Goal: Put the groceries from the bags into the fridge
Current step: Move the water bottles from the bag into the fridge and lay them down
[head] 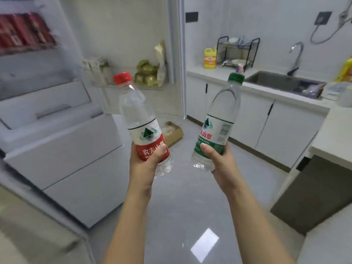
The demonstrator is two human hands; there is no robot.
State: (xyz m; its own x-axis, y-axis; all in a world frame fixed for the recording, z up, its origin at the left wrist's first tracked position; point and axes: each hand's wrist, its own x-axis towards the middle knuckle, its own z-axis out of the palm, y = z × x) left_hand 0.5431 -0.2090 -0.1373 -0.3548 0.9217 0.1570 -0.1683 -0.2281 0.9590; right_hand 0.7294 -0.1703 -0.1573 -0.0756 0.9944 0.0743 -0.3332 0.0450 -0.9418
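Both forearms are stretched forward from the 6 o'clock edge and held level with each other above the grey floor. A red-capped water bottle (140, 119) is gripped low on its red label by the left hand (145, 161). The thumb is pressed across the front and the fingers are wrapped behind, and the cap is tipped toward 11 o'clock. A green-capped water bottle (219, 115) is gripped in the same way by the right hand (219, 162), with its cap leaned toward 1 o'clock. The two bottles are kept well apart. The fridge (62, 149) is seen standing open at 9 o'clock, and red cans (24, 31) are stored at 10 o'clock. A sink (282, 82) is set into the counter at 2 o'clock.
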